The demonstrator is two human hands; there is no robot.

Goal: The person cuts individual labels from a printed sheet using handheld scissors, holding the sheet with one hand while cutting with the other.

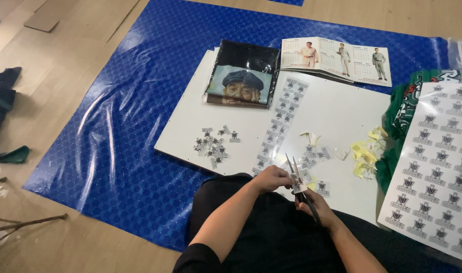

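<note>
Two hands over the lap: left hand (271, 178) pinches a small sticker strip (300, 178), right hand (315, 202) grips scissors (297, 177), blades open around the strip. Cut stickers (213, 144) piled on white board (342, 116).

One pair of scissors (297, 177), one sticker sheet (435, 167), one booklet (337, 59).

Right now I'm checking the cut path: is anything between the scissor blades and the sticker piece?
Nothing visible. The left hand holds the sticker piece right at the open scissors, held by the right hand.
</note>
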